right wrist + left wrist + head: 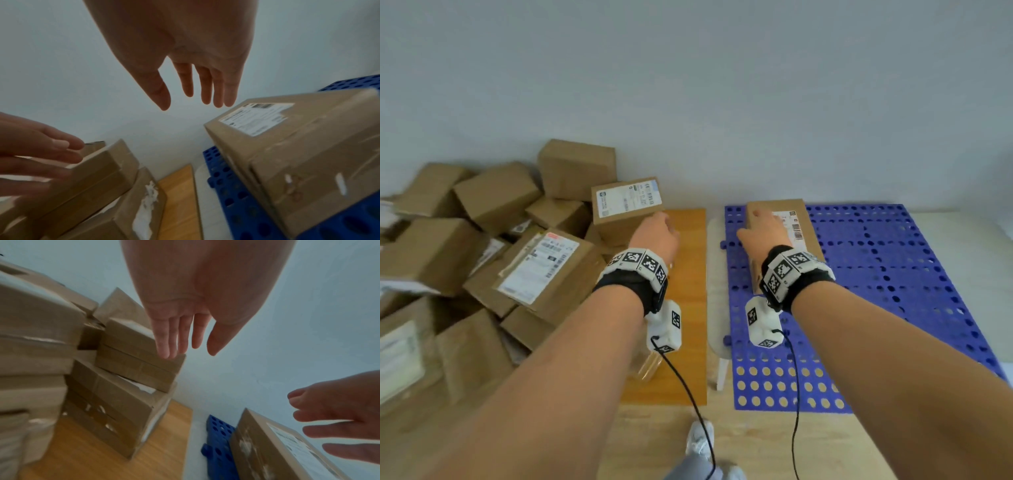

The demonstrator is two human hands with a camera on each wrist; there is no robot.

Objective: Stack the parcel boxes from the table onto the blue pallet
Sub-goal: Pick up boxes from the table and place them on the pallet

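One parcel box (784, 236) lay on the blue pallet (893, 274), at its far left; the remaining boxes (482, 257) sat heaped on the table (681, 308) to the left; both hands were released, fingers straight, holding nothing; the left hand (657, 233) reached toward the labelled box (625, 205) at the heap's right edge; the right hand (763, 233) hovered over the placed box; judged step: fetching the next parcel; the next move called for a two-sided grasp.

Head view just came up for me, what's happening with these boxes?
A person is moving boxes from the pile onto the blue pallet. One box already lies on the pallet, with the open right hand above it, holding nothing. The open left hand reaches toward a labelled box at the pile's edge.
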